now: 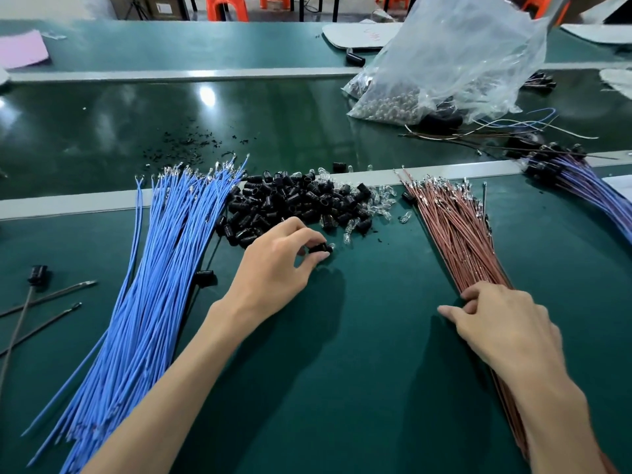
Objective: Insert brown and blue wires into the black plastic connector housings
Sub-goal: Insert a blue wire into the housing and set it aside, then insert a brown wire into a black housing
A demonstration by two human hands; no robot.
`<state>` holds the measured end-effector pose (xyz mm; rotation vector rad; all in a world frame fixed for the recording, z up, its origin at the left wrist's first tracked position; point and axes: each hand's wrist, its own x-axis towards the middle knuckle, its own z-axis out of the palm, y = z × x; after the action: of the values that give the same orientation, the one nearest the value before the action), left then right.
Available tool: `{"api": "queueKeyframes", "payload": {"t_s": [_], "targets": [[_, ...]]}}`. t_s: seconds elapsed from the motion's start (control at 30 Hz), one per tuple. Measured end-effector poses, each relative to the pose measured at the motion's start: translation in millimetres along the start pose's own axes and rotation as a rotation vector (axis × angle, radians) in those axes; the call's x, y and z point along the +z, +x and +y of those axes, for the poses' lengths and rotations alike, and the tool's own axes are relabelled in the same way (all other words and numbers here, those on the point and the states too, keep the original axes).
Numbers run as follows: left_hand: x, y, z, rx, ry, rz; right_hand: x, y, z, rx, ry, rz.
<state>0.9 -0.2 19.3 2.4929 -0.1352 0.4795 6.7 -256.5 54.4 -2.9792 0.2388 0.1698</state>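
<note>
A heap of black connector housings (290,200), mixed with small clear bulbs, lies at the middle of the green table. My left hand (277,268) pinches one black housing (319,248) at the heap's near edge. A fanned bundle of blue wires (154,285) stretches along the left. On the right lies a bundle of brown wires (455,227). My right hand (496,323) rests on the brown bundle, its fingers curled onto the wires.
A clear plastic bag (455,63) of bulbs stands at the back right. A bunch of assembled wires with housings (581,179) lies at the far right. Loose dark wires and a housing (37,273) lie at the left edge. A metal strip (102,200) crosses the table.
</note>
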Motion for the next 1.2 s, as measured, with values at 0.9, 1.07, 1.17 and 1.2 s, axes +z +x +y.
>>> {"api": "queueKeyframes", "payload": {"t_s": [0.9,1.07,1.17,1.2], "targets": [[-4.1,-1.1,-4.9,-0.004,-0.008,0.007,9.7,-1.8,-9.1,-0.062,-0.051,0.044],[-5.0,-1.1,-4.1,0.003,-0.020,0.001,0.6,1.8,-13.5,-0.125,-0.240,-0.153],[-6.1,0.0,-0.2,-0.012,-0.128,-0.044,-5.3,12.6,-25.3,-0.207,-0.130,-0.271],[-7.5,0.8,1.4,-0.041,-0.217,-0.066,-6.6,16.5,-30.9,-0.239,-0.005,-0.322]]}}
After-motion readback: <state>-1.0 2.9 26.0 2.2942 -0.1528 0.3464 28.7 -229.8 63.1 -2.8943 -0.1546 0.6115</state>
